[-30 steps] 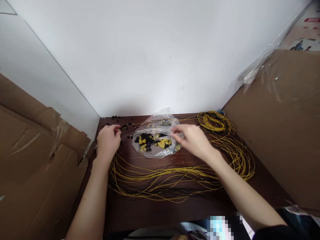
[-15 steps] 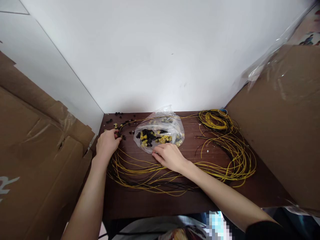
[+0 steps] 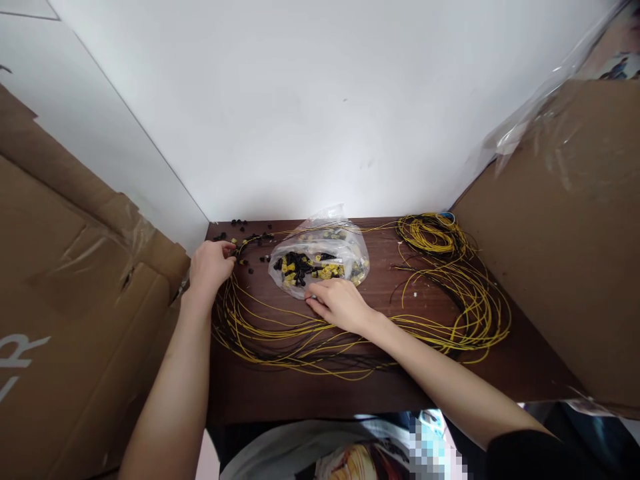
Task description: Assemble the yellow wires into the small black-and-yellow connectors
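Observation:
A clear plastic bag lies open on the dark wooden table with black and yellow plastic connectors inside. At its near edge, the thumb and fingers of my right hand pinch the film. My left hand is at the table's left side, fingers curled in among small loose black and yellow pieces. What its fingertips hold is too small to make out. Long yellow and black wires run in a wide loop from beside my left hand, beneath my right wrist, to the right.
A tighter coil of yellow and black wire sits at the back right. Cardboard stands on the left and another cardboard panel on the right. A white wall closes off the back. Below the front edge is a printed plastic bag.
My left hand has shifted slightly up and left among the loose pieces. My right hand stays at the bag's near edge. The whole view has tilted a little.

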Available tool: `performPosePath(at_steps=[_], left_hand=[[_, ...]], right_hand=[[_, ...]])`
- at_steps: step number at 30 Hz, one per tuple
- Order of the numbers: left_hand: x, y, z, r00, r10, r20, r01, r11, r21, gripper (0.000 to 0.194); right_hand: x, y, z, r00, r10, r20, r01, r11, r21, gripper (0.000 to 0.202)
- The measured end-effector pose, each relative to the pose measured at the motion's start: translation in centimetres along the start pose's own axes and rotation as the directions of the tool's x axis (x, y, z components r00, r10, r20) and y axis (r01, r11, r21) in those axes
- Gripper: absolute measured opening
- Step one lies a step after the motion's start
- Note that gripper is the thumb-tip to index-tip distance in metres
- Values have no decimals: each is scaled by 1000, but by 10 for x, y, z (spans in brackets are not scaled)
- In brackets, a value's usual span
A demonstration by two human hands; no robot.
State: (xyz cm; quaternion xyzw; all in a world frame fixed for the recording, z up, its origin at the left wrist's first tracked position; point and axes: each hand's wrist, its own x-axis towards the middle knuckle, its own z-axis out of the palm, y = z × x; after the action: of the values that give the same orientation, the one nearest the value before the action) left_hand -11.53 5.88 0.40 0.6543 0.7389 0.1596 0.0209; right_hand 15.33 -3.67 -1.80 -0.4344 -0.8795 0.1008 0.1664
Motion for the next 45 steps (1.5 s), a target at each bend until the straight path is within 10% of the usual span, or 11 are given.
performPosePath(at_steps=[11, 31, 45], left_hand=[[-9, -1, -5, 989, -44, 141, 39, 999, 35, 56], [-19, 8, 9, 984, -157, -81, 161, 986, 43, 24], [-16, 6, 18, 994, -102, -34, 104, 991, 89, 44]], right_hand=[[-1, 3, 3, 1000, -23, -11, 23, 1000, 2, 15], [-1, 4, 4, 998, -46, -41, 47, 999, 28, 13], [-1, 4, 4, 998, -48, -46, 49, 999, 22, 12]])
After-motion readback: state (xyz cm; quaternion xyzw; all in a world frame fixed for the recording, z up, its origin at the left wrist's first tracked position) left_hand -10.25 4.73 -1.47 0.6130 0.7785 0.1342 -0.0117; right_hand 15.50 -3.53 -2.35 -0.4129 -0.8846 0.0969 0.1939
